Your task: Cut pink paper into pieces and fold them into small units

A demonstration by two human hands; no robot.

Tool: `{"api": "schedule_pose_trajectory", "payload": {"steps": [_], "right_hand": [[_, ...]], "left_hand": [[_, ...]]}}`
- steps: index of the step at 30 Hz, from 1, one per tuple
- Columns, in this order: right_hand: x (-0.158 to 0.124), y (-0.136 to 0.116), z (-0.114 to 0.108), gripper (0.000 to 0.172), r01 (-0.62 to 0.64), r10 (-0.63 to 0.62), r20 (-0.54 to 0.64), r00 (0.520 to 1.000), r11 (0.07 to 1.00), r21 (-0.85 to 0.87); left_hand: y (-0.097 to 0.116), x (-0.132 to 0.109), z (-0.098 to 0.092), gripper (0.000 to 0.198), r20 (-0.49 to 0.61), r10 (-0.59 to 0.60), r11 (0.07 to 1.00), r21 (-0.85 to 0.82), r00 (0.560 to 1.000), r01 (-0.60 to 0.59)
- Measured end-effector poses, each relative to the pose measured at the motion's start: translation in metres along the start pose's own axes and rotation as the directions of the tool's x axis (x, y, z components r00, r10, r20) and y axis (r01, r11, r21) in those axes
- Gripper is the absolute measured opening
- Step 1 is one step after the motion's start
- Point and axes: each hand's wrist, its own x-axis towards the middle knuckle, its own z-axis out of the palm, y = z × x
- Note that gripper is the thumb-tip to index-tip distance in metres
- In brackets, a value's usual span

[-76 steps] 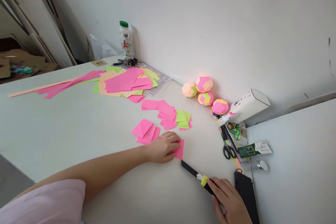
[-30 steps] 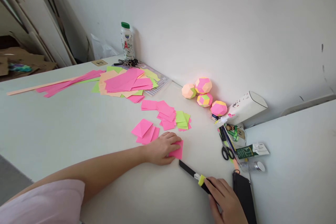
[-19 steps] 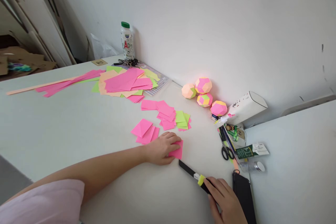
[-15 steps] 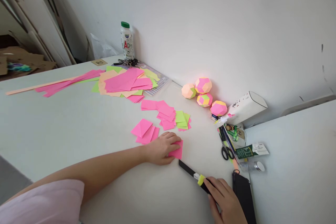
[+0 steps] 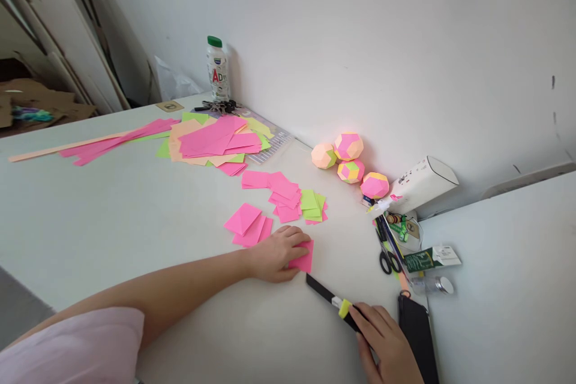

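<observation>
On the table, my left hand (image 5: 276, 257) holds a small square of pink paper (image 5: 305, 259) against the surface, its fingers over the paper and its thumb at the near side. My right hand (image 5: 387, 339) is closed around the handle of a utility knife (image 5: 321, 289) with a black blade and a yellow slider. The blade tip lies just below the pink paper's near edge, with a small gap to it. Behind my left hand are several folded pink papers (image 5: 245, 221). Farther back lie more pink pieces (image 5: 283, 190) and a small stack of green papers (image 5: 311, 205).
Larger coloured sheets (image 5: 211, 138) and long strips (image 5: 103, 143) cover the back left, near a bottle (image 5: 218, 72) and keys (image 5: 219, 107). Several paper balls (image 5: 348, 147) sit along the wall. Scissors (image 5: 389, 262), a jar (image 5: 434, 285) and a black case (image 5: 418, 336) lie at right.
</observation>
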Motion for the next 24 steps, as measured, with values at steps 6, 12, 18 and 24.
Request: {"api": "schedule_pose_trajectory", "payload": {"steps": [6,12,18,24], "right_hand": [[0.0,-0.0004,0.0002,0.039,-0.002,0.002,0.008,1.0,1.0,0.002],[0.0001,-0.0008,-0.0001,0.038,-0.004,0.004,0.002,1.0,1.0,-0.013],[0.0007,-0.001,-0.0009,0.038,0.002,-0.002,-0.012,1.0,1.0,-0.014],[-0.0003,0.0003,0.0,0.039,0.004,-0.004,-0.001,1.0,1.0,-0.017]], "left_hand": [[-0.0002,-0.0001,0.0008,0.022,-0.004,0.0,1.0,0.005,1.0,0.0],[-0.0004,-0.0001,0.0005,0.023,-0.004,0.0,1.0,0.004,1.0,0.0],[-0.0007,-0.0005,0.0011,0.022,-0.011,0.002,1.0,0.003,1.0,-0.002],[-0.0005,-0.0005,0.001,0.022,-0.011,0.001,1.0,-0.003,1.0,-0.001]]}}
